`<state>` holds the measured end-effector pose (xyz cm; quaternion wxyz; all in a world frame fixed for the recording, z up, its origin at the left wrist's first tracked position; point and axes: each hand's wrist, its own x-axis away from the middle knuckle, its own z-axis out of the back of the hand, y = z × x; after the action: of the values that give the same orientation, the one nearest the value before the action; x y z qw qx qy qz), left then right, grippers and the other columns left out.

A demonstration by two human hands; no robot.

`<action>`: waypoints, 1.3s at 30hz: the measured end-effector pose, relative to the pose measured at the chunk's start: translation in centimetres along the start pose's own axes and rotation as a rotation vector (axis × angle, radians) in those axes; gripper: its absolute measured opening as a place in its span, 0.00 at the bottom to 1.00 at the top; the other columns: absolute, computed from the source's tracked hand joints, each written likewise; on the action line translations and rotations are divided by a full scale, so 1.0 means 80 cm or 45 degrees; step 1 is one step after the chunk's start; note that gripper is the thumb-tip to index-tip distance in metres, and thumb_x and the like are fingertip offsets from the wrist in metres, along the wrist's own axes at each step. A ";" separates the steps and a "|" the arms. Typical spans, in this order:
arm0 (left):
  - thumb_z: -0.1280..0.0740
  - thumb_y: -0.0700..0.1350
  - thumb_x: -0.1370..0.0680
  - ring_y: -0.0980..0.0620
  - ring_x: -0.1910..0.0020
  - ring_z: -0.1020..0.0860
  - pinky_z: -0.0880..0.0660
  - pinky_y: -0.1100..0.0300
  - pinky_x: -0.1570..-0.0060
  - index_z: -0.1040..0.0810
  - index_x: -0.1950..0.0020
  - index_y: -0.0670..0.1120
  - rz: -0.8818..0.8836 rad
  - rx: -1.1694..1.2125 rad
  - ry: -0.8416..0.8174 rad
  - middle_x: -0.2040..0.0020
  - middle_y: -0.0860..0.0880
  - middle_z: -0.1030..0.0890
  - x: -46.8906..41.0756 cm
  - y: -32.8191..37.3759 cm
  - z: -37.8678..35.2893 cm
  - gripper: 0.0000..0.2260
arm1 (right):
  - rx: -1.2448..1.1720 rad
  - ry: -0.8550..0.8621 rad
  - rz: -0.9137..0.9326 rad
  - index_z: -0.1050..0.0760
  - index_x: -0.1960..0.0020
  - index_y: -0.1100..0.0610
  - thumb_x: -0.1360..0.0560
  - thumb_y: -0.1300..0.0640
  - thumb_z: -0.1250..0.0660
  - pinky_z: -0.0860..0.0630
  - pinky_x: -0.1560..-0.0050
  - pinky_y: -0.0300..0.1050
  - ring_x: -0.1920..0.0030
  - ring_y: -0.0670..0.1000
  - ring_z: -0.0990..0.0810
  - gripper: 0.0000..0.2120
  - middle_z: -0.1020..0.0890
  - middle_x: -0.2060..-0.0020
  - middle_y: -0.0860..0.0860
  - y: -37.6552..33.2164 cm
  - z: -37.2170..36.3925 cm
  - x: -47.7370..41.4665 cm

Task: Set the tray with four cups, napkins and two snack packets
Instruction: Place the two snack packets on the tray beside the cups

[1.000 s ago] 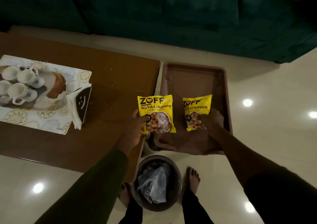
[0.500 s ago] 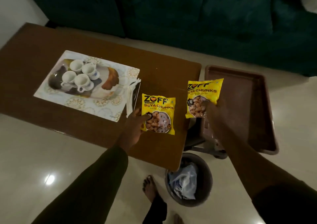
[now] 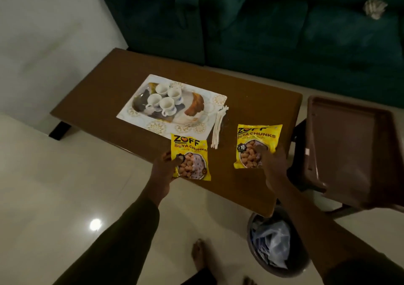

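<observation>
Both hands are reaching out over the bench, arms nearly straight. Left hand is pinching one snack packet; right hand is gripping the other packet. Cups are sitting on the tray just beyond.

A home living room: a dark green cushioned sofa at the far side, low brown wooden coffee table, glossy cream floor tiles.

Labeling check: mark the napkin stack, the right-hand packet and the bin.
napkin stack [image 3: 218,127], head view, mid-stack.
right-hand packet [image 3: 256,139], head view, upper printed face.
bin [image 3: 302,270], head view, near rim.
</observation>
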<state>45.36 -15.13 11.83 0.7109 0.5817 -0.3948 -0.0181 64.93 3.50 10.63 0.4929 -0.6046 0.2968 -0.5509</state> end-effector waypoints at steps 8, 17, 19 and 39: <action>0.32 0.35 0.25 0.42 0.52 0.18 0.21 0.52 0.56 0.20 0.43 0.42 -0.064 0.092 0.074 0.48 0.41 0.17 -0.043 0.026 0.142 0.11 | 0.246 -0.027 0.028 0.24 0.52 0.50 0.34 0.37 0.28 0.19 0.56 0.51 0.55 0.50 0.17 0.20 0.16 0.56 0.48 -0.003 -0.166 0.029; 0.31 0.35 0.25 0.47 0.60 0.16 0.20 0.58 0.69 0.19 0.49 0.45 -0.055 0.074 0.195 0.56 0.44 0.16 -0.125 0.078 0.328 0.08 | 0.445 0.122 0.120 0.23 0.43 0.54 0.28 0.49 0.28 0.26 0.47 0.48 0.46 0.58 0.20 0.16 0.17 0.47 0.54 -0.012 -0.314 0.038; 0.31 0.35 0.25 0.47 0.60 0.17 0.20 0.57 0.66 0.18 0.50 0.47 -0.064 0.062 0.186 0.56 0.45 0.16 -0.148 0.092 0.330 0.08 | 0.450 0.139 0.162 0.25 0.39 0.54 0.27 0.51 0.29 0.29 0.48 0.44 0.44 0.57 0.21 0.18 0.18 0.43 0.54 -0.025 -0.328 0.028; 0.34 0.39 0.22 0.36 0.47 0.18 0.22 0.43 0.49 0.19 0.44 0.43 -0.143 -0.472 0.278 0.49 0.39 0.17 -0.414 0.192 0.270 0.08 | 0.439 0.341 0.006 0.31 0.35 0.60 0.25 0.58 0.32 0.24 0.42 0.55 0.42 0.61 0.21 0.20 0.20 0.41 0.60 -0.040 -0.384 -0.160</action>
<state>3.34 -11.64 7.11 0.8421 0.4606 -0.2726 -0.0668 32.10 7.87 5.96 0.5464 -0.4320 0.2624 -0.6678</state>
